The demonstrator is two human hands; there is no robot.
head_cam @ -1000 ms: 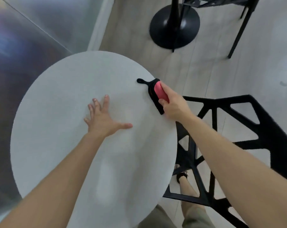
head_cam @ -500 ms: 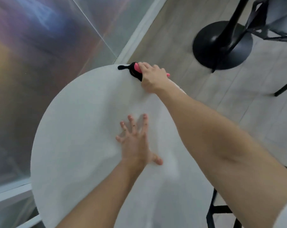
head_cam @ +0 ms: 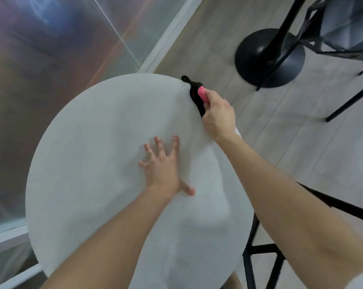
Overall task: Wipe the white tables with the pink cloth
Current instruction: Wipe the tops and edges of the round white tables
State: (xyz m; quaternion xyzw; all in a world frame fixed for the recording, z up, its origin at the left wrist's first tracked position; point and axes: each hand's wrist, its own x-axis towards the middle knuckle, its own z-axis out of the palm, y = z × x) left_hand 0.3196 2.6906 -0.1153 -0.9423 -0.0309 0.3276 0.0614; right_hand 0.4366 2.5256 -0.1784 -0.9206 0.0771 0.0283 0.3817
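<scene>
**Wiping along the far right rim of the round counter**

The right hand (head_cam: pixel 218 115) is gripping the pink cloth (head_cam: pixel 202 94) with its fingers curled round it. It is pressing the cloth onto the far right edge of the white counter (head_cam: pixel 93 163), and the cloth's black trim and loop are poking out past the knuckles, partly over the rim. The left hand (head_cam: pixel 164 170) is lying flat near the middle of the counter, fingers straight and spread, holding nothing and apparently steadying the top.

The step in hand appears to be the rim pass. To do it well, the cloth should be spreading flatter under the palm rather than staying bunched, and it should be following the curve in overlapping strokes that work inward. The bracing hand should be lifting clear as the cloth is reaching its patch. Pressing hard at the edge may be rocking the top, so even, moderate pressure suits. Which parts are already clean cannot be told.
</scene>
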